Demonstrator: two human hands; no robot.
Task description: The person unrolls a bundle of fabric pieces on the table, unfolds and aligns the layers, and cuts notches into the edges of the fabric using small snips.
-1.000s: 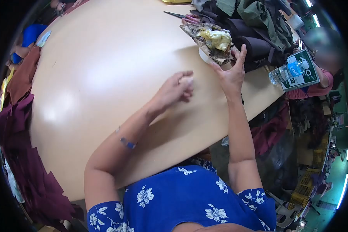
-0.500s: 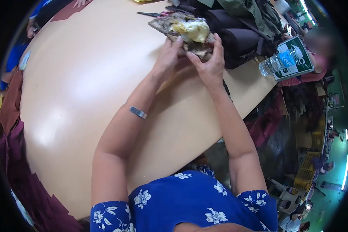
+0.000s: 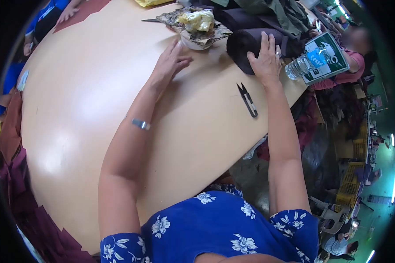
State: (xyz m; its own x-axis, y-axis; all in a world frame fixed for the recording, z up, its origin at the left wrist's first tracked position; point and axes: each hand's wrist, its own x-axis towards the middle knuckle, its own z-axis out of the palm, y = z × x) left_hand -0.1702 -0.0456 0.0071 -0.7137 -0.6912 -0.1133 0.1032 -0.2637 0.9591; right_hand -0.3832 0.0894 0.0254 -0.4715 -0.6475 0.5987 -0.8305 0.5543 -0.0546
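Observation:
A pale yellow crumpled lump (image 3: 199, 20) rests on a spread-out, mottled brown wrapping (image 3: 173, 19) at the far side of the table. Just short of the wrapping is my left hand (image 3: 169, 63), empty, with its fingers apart. My right hand (image 3: 267, 63) lies over the near edge of a roll of dark fabric (image 3: 245, 46), its fingers stretched out and the thumb spread; a ring shows on one finger. Between my forearms, nearer the right one, a pair of black thread snips (image 3: 249, 101) lies on the table.
A water bottle (image 3: 307, 63) leans across a green and white box (image 3: 329, 57) by the table's right edge. Olive cloth (image 3: 285, 15) is heaped behind the dark roll. Maroon cloth (image 3: 41, 223) lines the left edge. Other people's hands (image 3: 68, 12) are at the upper left.
Both hands have let go of the wrapping, which now lies on the table. My left hand drew back leftward; my right moved right onto the dark fabric, revealing the snips.

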